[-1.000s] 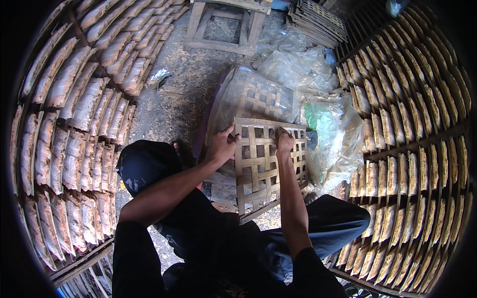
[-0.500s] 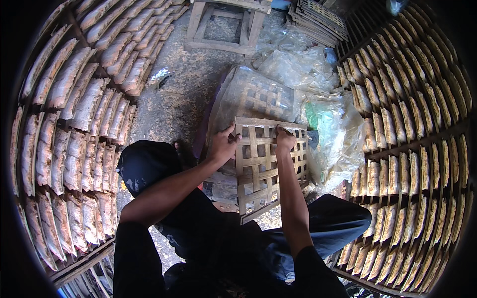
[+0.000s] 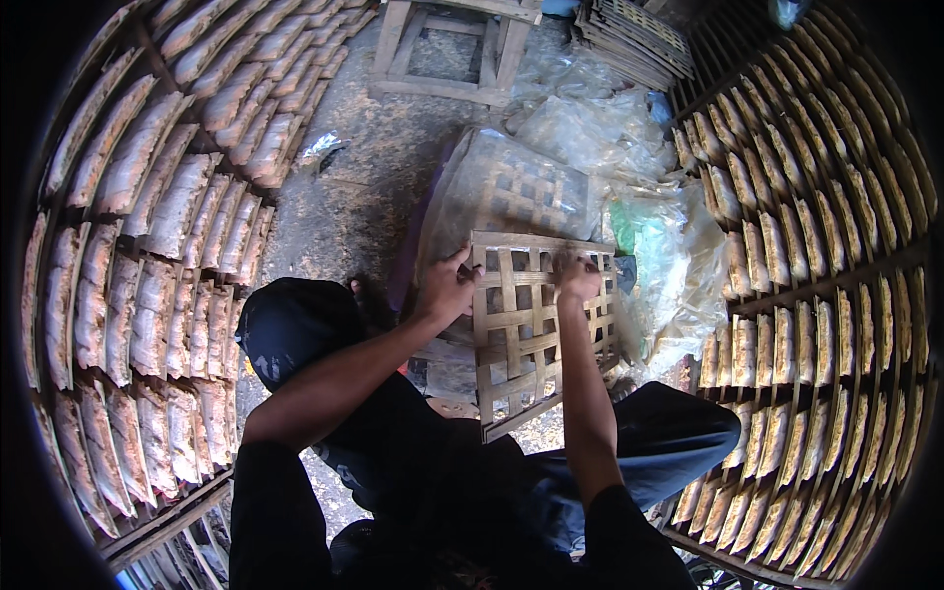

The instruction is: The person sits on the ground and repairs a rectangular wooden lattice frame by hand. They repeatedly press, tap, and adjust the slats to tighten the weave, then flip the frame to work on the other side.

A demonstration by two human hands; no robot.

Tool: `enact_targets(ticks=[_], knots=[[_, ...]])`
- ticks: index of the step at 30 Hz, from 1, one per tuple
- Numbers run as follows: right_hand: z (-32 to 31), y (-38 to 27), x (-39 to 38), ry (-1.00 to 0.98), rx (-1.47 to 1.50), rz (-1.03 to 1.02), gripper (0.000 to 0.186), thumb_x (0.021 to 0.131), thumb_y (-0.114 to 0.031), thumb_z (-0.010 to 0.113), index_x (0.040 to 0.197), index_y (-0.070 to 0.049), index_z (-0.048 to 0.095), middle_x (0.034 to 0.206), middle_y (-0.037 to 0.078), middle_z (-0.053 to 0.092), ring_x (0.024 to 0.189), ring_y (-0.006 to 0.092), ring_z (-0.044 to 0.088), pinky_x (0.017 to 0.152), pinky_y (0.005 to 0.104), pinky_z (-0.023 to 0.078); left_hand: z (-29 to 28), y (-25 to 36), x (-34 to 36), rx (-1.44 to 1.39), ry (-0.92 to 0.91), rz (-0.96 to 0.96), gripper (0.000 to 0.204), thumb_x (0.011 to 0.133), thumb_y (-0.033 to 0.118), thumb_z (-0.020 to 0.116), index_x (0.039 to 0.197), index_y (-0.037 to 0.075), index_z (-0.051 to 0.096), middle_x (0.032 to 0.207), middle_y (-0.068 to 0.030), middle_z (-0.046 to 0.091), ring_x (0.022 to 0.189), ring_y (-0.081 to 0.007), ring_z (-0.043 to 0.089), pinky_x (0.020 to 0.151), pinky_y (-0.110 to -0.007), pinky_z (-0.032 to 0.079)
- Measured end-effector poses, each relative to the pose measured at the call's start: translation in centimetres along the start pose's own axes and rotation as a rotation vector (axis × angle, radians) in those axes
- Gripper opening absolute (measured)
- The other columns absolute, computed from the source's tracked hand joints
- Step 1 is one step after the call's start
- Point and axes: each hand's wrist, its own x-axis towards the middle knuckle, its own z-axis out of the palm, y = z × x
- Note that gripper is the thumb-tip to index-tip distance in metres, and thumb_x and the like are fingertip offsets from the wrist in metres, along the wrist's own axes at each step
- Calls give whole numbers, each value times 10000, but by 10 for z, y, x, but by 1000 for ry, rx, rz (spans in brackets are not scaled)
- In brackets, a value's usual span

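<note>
A rectangular tray of woven bamboo slats (image 3: 531,347) stands tilted in front of me, above my crossed legs. My left hand (image 3: 450,289) is closed around its left edge near the upper corner. Over the upper right part of the lattice, my right hand (image 3: 578,278) has its fingers curled in. The hand is slightly blurred, and whatever its fingers pinch is hidden. Just beyond lies another woven tray under a cloudy plastic sheet (image 3: 462,202).
Crumpled clear plastic (image 3: 678,265) is heaped on the right. Racks with rows of flaky, pale-brown slabs rise on the left (image 3: 187,206) and right (image 3: 777,344). A wooden stool (image 3: 442,90) stands ahead, beside stacked lattice trays (image 3: 634,44). Crumbs litter the floor (image 3: 334,221).
My right hand has shifted slightly down and right from the tray's top edge, and its fingers have curled in. My left hand keeps its hold on the tray's left edge.
</note>
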Motion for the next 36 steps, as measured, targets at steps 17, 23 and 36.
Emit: enact_targets(ticks=[17,23,36], knots=[[-33,5,-30,-137,138,-574,232,704,-194,780,915,-102,751,1163,170,590,1134,341,481,970,438,388,2,1,1,-34,-2,-21,551,886,148,619,1385,48,408,697,-88,634,566,-156,648,433,-301,569],[-16,-7,-46,-100,2,-738,213,715,-168,762,910,-81,754,1196,171,567,1151,344,443,1001,438,352,0,1,1,-46,5,-8,538,884,134,616,1372,28,418,736,-90,601,569,-150,633,429,-303,573],[-25,-14,-54,-117,23,-925,95,753,-82,692,816,-39,748,1170,120,563,1105,314,466,965,406,394,1,1,0,-74,12,-38,543,885,124,616,1379,31,409,727,-73,585,567,-137,622,425,-296,571]])
